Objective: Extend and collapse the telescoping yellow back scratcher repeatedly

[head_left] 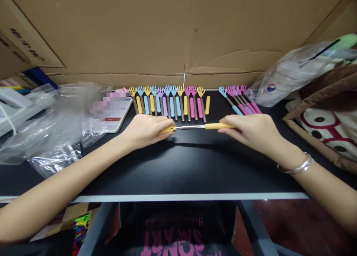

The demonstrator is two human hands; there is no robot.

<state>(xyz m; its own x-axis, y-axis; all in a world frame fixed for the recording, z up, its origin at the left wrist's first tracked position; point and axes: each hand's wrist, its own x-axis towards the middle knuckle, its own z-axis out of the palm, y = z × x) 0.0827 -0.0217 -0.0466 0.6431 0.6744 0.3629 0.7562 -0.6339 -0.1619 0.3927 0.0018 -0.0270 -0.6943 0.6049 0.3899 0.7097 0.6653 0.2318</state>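
Both my hands hold one yellow telescopic back scratcher [195,127] level over the black table [181,167]. My left hand [146,130] is closed round its yellow claw end. My right hand [249,129] grips its yellow handle. A bare metal rod shows between them. Behind it lies a row of several back scratchers [170,103] in yellow, blue, purple and pink, claws toward the cardboard wall. A smaller group of blue and pink scratchers [241,100] lies to the right.
Crumpled clear plastic bags [47,133] and a white device [114,114] lie at the left. A filled plastic bag [290,77] and a brown patterned bag [326,126] sit at the right. Cardboard [178,33] walls the back. The table's front edge [181,197] is near me.
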